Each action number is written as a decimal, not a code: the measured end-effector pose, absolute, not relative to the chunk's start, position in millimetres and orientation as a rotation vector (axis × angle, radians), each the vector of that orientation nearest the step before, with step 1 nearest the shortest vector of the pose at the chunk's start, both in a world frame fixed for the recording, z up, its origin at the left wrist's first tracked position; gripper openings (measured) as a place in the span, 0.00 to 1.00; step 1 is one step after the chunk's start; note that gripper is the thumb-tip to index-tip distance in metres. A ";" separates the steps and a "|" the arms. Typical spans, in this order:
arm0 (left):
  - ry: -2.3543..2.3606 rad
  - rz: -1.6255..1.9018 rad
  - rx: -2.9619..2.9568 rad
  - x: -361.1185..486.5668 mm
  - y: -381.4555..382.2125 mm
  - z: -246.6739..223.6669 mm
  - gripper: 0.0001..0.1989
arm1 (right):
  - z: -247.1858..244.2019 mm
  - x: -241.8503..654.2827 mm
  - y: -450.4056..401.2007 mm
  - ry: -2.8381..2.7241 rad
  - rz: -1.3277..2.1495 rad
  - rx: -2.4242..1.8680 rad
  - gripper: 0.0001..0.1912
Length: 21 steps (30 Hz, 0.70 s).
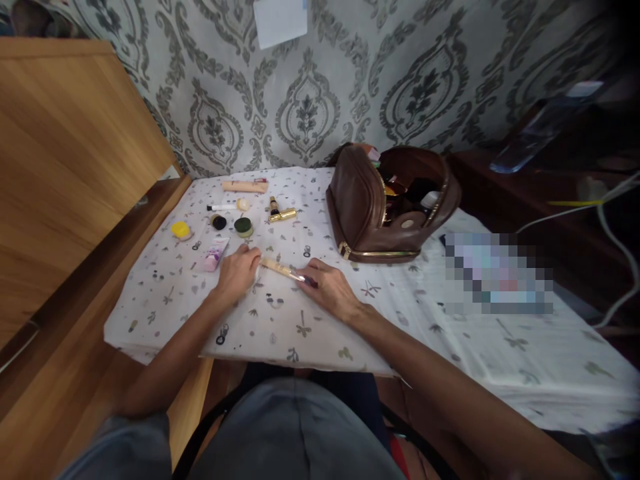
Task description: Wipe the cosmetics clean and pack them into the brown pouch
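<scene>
A slim beige tube (281, 269) with a dark, shiny end lies slanted between my hands over the white patterned cloth (280, 333). My right hand (330, 288) is closed around its dark end. At the tube's other end is my left hand (239, 272), fingers bent together; whether they grip it is hard to tell. Just left of that hand rests a pink and white squeeze tube (216, 255). Beyond it are a dark green round jar (244, 227), a small black jar (219, 222) and a yellow item (181, 231).
An open brown bag (357, 213) with items inside stands back right. Behind the jars lie a beige tube (244, 187), a gold tube (283, 215) and a white stick (224, 207). A blurred-out flat object (500, 273) is at right, a wooden panel (75, 133) at left.
</scene>
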<state>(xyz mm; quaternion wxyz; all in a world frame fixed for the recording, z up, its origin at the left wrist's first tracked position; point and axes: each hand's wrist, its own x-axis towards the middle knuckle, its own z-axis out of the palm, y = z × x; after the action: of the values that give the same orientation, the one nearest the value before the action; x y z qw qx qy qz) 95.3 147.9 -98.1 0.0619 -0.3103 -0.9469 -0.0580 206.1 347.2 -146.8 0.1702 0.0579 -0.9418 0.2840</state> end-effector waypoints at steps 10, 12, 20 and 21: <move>-2.692 -0.449 -1.252 134.9 164.1 -105.9 0.13 | -144.3 206.8 347.7 -2.629 0.883 0.205 0.07; -2.728 -0.364 -1.299 142.2 170.3 -107.1 0.14 | -144.0 207.4 348.3 -2.637 0.862 0.216 0.08; -2.824 -0.135 -0.935 98.6 151.8 -99.9 0.14 | -143.0 207.3 347.4 -2.673 0.836 0.191 0.10; -2.820 -0.150 -0.895 93.2 148.0 -98.9 0.14 | -142.7 207.3 347.4 -2.676 0.841 0.180 0.10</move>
<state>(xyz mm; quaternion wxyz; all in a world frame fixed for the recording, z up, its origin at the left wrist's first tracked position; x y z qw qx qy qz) 93.2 148.0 -98.9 0.0895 -0.3010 -0.9481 -0.0503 207.3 347.4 -142.7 0.1646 0.0633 -0.9391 0.2950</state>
